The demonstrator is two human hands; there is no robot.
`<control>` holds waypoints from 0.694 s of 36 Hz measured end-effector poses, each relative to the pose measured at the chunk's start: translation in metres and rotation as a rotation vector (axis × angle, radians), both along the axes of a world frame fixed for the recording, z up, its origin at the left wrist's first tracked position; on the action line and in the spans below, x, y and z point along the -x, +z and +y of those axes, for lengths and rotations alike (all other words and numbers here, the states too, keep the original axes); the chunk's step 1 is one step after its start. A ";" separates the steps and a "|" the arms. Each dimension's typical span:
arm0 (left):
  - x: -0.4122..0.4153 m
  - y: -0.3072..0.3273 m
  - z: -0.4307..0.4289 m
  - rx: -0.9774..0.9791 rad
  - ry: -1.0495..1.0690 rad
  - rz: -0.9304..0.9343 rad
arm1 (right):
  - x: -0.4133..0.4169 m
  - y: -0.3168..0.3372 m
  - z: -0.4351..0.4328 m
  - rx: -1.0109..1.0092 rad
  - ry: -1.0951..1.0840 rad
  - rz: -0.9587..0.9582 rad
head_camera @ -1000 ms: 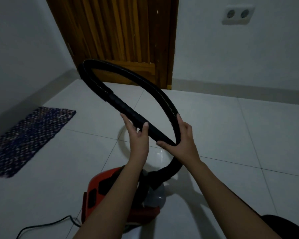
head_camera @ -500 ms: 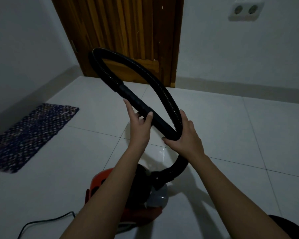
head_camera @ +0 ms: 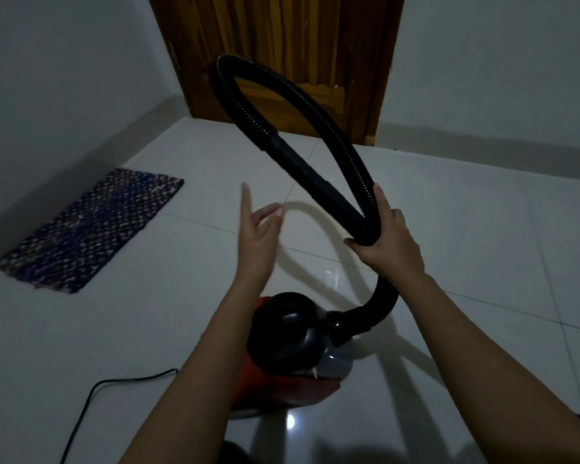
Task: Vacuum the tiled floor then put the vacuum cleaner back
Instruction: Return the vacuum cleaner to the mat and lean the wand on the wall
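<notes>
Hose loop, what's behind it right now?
Behind the hose loop stand the wooden door and white floor, seen through and around it. The strips directly behind the tube and the right hand are covered.

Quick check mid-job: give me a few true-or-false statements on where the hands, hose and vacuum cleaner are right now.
1. The right hand grips the hose where its loop crosses. True.
2. The left hand also holds the hose. False: it is open in the air, clear of the hose.
3. The vacuum cleaner stands on the tiled floor. True.
4. The woven mat lies under the vacuum cleaner. False: it lies apart from it, on the floor by the left wall.
</notes>
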State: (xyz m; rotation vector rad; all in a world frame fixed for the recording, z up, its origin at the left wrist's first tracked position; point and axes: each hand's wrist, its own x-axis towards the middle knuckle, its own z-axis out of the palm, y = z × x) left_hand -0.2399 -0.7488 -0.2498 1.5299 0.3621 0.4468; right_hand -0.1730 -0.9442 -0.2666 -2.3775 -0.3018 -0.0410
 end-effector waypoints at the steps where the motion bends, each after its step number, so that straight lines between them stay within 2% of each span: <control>1: 0.012 -0.012 0.015 0.013 0.064 0.020 | -0.001 -0.001 0.000 0.002 -0.010 -0.004; 5: 0.074 -0.080 0.069 -0.060 0.294 0.251 | -0.003 -0.006 0.008 0.014 -0.016 -0.020; 8: 0.115 -0.122 0.078 -0.189 0.237 0.454 | -0.002 -0.011 0.019 0.033 -0.012 -0.046; 11: 0.135 -0.146 0.074 -0.201 0.140 0.570 | 0.000 -0.014 0.028 0.052 -0.004 -0.101; 18: 0.139 -0.156 0.066 -0.090 0.041 0.572 | 0.007 -0.019 0.034 0.082 -0.006 -0.183; 25: 0.139 -0.157 0.060 -0.016 0.089 0.505 | 0.009 -0.022 0.036 0.096 0.000 -0.221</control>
